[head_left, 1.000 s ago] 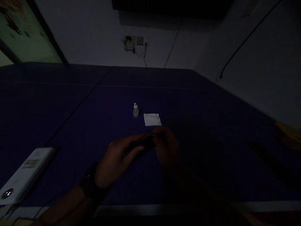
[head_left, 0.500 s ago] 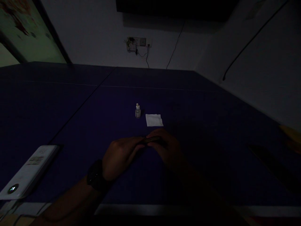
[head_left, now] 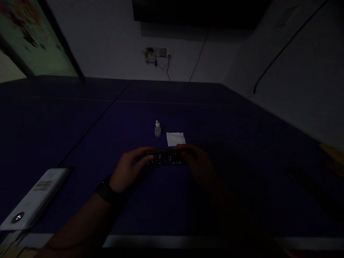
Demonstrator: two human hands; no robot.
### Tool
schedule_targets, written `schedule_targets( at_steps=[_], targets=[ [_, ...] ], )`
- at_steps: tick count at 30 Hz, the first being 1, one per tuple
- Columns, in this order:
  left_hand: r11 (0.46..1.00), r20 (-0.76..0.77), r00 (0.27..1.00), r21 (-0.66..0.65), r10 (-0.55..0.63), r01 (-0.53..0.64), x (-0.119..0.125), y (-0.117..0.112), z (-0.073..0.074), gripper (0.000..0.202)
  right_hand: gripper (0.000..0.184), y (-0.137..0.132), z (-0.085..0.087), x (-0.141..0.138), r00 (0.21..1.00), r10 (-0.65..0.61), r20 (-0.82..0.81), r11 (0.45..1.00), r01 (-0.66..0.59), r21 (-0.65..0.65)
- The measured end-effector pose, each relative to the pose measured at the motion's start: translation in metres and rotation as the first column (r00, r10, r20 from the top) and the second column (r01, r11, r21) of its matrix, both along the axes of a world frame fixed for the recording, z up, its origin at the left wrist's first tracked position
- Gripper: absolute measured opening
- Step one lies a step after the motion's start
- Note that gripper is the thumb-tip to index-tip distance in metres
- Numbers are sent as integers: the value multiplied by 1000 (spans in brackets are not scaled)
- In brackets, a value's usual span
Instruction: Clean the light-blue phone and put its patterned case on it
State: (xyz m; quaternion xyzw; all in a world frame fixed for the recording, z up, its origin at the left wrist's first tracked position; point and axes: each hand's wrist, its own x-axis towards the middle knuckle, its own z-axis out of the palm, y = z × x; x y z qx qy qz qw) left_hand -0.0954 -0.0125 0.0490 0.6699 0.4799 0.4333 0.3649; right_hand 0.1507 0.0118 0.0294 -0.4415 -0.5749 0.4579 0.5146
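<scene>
The scene is very dark. A long black remote control (head_left: 166, 158) with small pale buttons lies crosswise between both hands, just above the dark blue table (head_left: 80, 143). My left hand (head_left: 129, 169), with a dark watch on its wrist, grips the remote's left end. My right hand (head_left: 197, 163) grips its right end. Just beyond the remote lie a small white folded cloth (head_left: 175, 138) and, to its left, a small upright bottle (head_left: 157, 129) with a pale cap.
A white flat device (head_left: 34, 199) with a round button lies at the table's near left edge. A wall socket with cables (head_left: 157, 53) sits on the far wall. Something yellowish (head_left: 333, 154) shows at the right edge.
Both hands have turned the remote from edge-on to button-side up and level, and moved it slightly away from me toward the cloth.
</scene>
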Motion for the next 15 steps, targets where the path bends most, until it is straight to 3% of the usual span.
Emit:
schedule_targets(
  at_steps=[3, 8, 12, 15],
  targets=[
    [999, 28, 1000, -48, -3, 4, 1, 0, 1, 27, 19, -1, -1, -2, 1000, -12, 14, 999, 13, -43],
    [976, 169, 986, -217, 7, 30, 2, 6, -3, 33, 31, 4, -14, -9, 998, -49, -25, 989, 45, -143],
    [925, 394, 915, -374, 90, 71, 4, 11, -14, 40, 37, 11, -24, -9, 996, -56, -64, 973, 40, -229],
    [907, 482, 863, -415, 155, 69, 6, 14, -19, 39, 29, 11, -23, -6, 998, 29, -64, 956, -46, -290]
  ],
)
